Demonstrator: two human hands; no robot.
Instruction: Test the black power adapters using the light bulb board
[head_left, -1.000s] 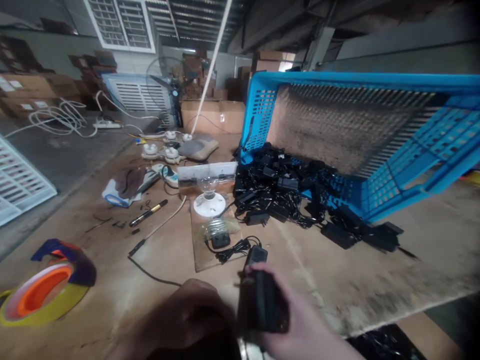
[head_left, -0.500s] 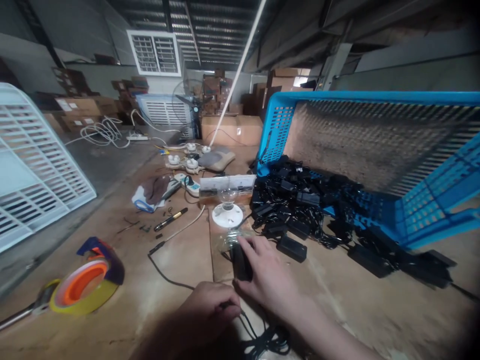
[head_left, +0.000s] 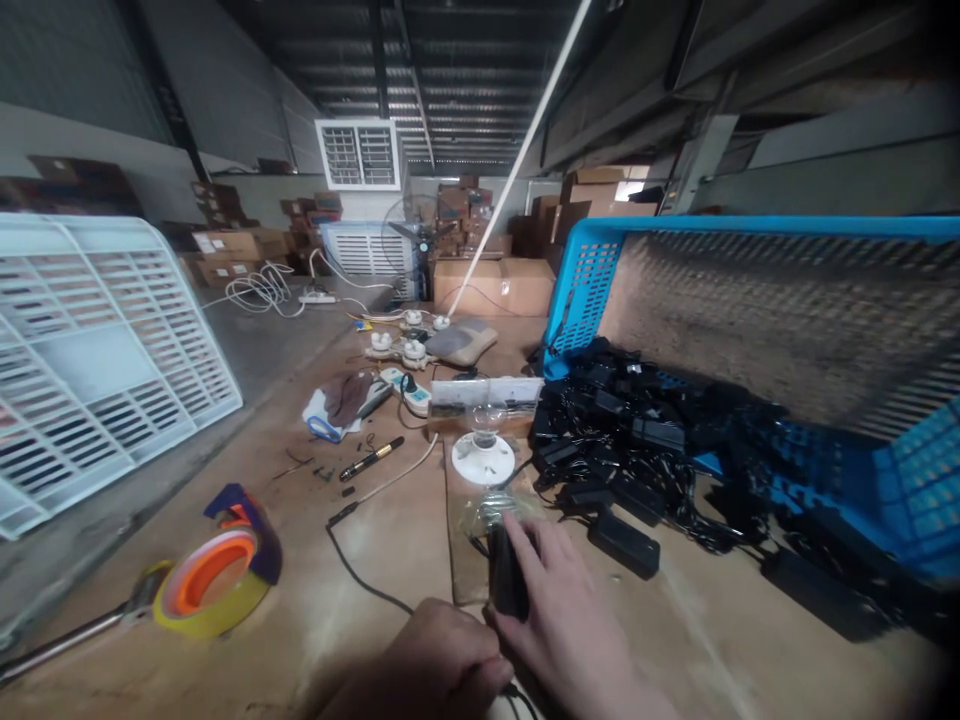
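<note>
Warehouse bay under dark corrugated metal roofing (head_left: 465, 80). Stacked brown cardboard boxes (head_left: 495, 285) along the far side, next to a black standing fan (head_left: 420, 235). White slatted plastic panel (head_left: 97, 370) leaning at left, beside the work surface, seemingly parked out of the way.

Broad tan wooden work surface (head_left: 315, 590) filling the lower view. Bright blue perforated plastic crate (head_left: 592, 290) tipped on its side at right, open face toward the worker, probably so that its contents spill within reach. Heap of black power adapters with tangled cords (head_left: 622, 430) lying against the crate's rim. Single black rectangular adapter (head_left: 624, 543) just outside the heap, apparently separated from it.

Yellow tape roll with orange core (head_left: 214, 590) at left. Black-and-gold marker pen (head_left: 371, 458) and white round lampholder with clear glass bulb (head_left: 484, 458) near centre, well apart from the tape.

Clear plastic bag (head_left: 499, 510) just below the lampholder. Upright black adapter brick (head_left: 508, 575) touching the bag's near edge, under the right hand (head_left: 562, 625): fingers in a narrow wrap around the brick, likely steadying it on end. Left hand (head_left: 431, 660) closed just beside it, palm hidden; contents impossible to tell.
</note>
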